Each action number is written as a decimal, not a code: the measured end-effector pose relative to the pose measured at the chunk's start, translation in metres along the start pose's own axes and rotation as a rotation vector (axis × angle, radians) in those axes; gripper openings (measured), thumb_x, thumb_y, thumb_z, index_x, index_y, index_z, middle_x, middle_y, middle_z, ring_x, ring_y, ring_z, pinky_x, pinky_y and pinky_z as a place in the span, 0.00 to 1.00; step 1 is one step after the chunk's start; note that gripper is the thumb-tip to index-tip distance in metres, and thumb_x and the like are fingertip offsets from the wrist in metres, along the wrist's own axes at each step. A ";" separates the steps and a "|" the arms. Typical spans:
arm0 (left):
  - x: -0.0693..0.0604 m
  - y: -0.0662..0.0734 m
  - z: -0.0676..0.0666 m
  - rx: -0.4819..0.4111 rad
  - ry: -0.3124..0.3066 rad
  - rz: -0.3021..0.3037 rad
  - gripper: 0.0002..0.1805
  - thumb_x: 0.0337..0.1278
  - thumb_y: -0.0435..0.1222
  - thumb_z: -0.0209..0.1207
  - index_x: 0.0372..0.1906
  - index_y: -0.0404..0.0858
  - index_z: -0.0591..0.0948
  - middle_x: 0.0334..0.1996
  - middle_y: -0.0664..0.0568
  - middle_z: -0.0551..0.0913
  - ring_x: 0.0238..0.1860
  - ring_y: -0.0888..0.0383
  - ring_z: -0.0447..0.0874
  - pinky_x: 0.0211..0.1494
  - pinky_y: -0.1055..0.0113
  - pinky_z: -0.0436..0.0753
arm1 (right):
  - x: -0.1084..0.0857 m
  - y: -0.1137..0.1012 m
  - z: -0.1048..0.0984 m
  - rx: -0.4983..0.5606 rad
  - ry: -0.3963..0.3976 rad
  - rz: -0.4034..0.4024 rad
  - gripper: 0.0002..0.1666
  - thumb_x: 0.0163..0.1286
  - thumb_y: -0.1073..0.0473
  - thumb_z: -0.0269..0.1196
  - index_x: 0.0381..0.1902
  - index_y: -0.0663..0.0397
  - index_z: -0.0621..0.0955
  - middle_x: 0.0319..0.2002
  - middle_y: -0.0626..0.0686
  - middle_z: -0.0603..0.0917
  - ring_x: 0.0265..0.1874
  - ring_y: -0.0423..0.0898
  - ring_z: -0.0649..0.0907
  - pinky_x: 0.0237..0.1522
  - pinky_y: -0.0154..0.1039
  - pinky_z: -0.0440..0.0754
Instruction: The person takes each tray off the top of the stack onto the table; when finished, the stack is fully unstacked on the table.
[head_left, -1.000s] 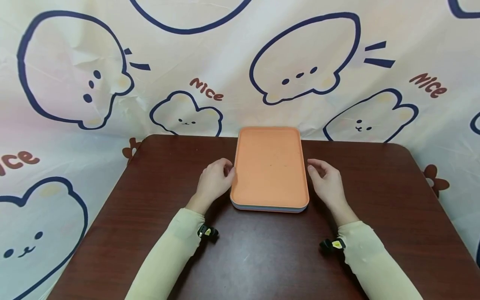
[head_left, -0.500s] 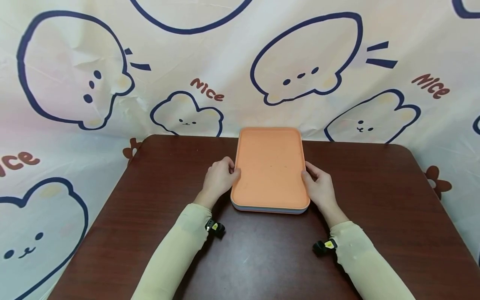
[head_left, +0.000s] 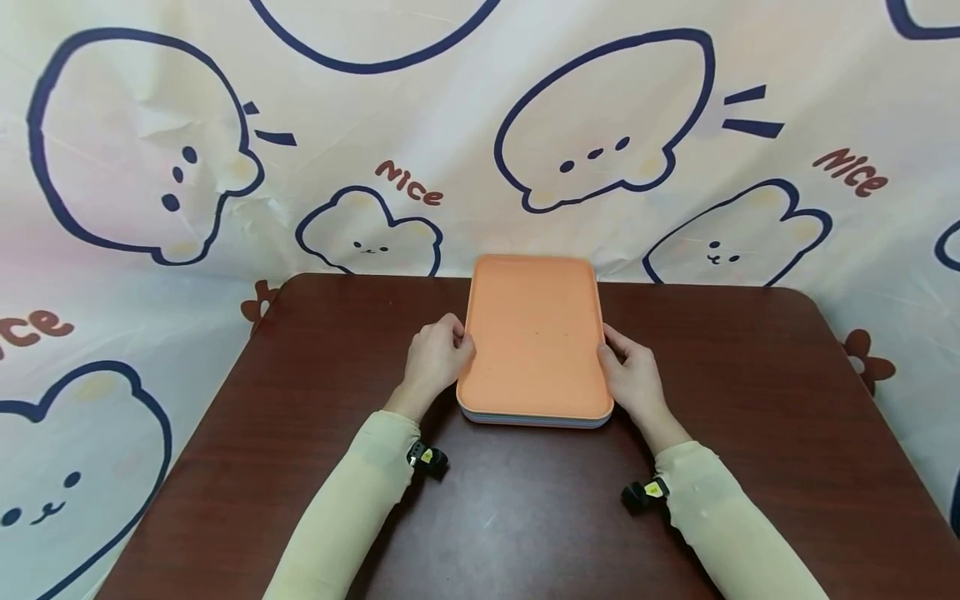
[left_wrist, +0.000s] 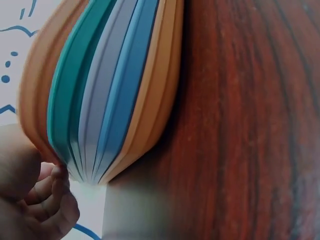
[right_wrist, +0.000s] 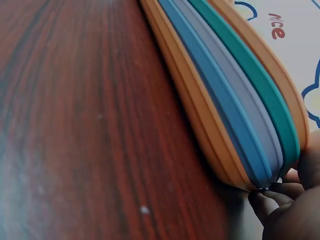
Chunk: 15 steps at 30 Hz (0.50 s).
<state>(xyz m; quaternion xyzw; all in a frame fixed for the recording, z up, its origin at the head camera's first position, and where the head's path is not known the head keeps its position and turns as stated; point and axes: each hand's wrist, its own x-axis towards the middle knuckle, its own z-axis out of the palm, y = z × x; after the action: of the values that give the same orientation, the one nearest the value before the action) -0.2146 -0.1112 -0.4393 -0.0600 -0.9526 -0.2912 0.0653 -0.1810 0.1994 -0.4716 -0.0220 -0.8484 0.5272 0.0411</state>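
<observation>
A stack of rectangular trays lies flat near the table's far edge, its top orange tray point(head_left: 534, 337) facing up. In the left wrist view the layers below show: a green tray point(left_wrist: 70, 100), a lilac-grey tray point(left_wrist: 99, 95), a blue tray point(left_wrist: 127, 95) and a bottom orange tray point(left_wrist: 159, 95). My left hand point(head_left: 435, 358) pinches the top orange tray at its left rim, thumb above and fingers curled at the edge. Opposite, my right hand point(head_left: 632, 375) holds the right rim, thumb on top; its fingertips sit partly hidden beside the stack in the right wrist view.
Dark brown wooden table point(head_left: 510, 517) extends to both sides and in front of the stack. Right behind the table's far edge hangs a pale cloth point(head_left: 465, 108) with cartoon outlines. Each wrist wears a small black camera point(head_left: 427, 460).
Both hands have come inward to the tray rims; the right hand was apart from the stack a second ago. Over the last half second the hands hardly move, and the view shifts slightly.
</observation>
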 end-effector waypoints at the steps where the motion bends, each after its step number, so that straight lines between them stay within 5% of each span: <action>1: 0.000 0.000 0.000 -0.016 -0.003 -0.006 0.06 0.71 0.36 0.61 0.39 0.37 0.82 0.28 0.49 0.84 0.27 0.52 0.79 0.32 0.63 0.76 | 0.000 0.001 0.000 -0.003 0.002 0.001 0.29 0.87 0.55 0.52 0.81 0.56 0.71 0.74 0.63 0.78 0.70 0.58 0.82 0.68 0.57 0.82; 6: 0.000 -0.001 0.000 -0.084 -0.027 -0.040 0.08 0.71 0.37 0.60 0.40 0.36 0.85 0.28 0.49 0.83 0.26 0.54 0.79 0.32 0.65 0.76 | -0.001 0.004 -0.001 0.001 0.029 -0.001 0.28 0.89 0.55 0.50 0.80 0.55 0.72 0.72 0.64 0.80 0.71 0.58 0.81 0.71 0.57 0.80; 15: 0.000 -0.001 -0.005 -0.053 0.010 -0.016 0.10 0.73 0.35 0.58 0.41 0.33 0.87 0.31 0.44 0.88 0.29 0.50 0.84 0.38 0.56 0.86 | -0.001 0.003 0.002 0.017 0.047 0.008 0.27 0.88 0.57 0.51 0.79 0.56 0.73 0.74 0.63 0.78 0.77 0.59 0.76 0.78 0.58 0.73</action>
<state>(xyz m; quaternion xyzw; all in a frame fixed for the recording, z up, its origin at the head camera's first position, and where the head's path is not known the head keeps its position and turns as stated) -0.2141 -0.1151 -0.4359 -0.0526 -0.9447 -0.3170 0.0663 -0.1803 0.1990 -0.4750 -0.0373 -0.8425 0.5341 0.0590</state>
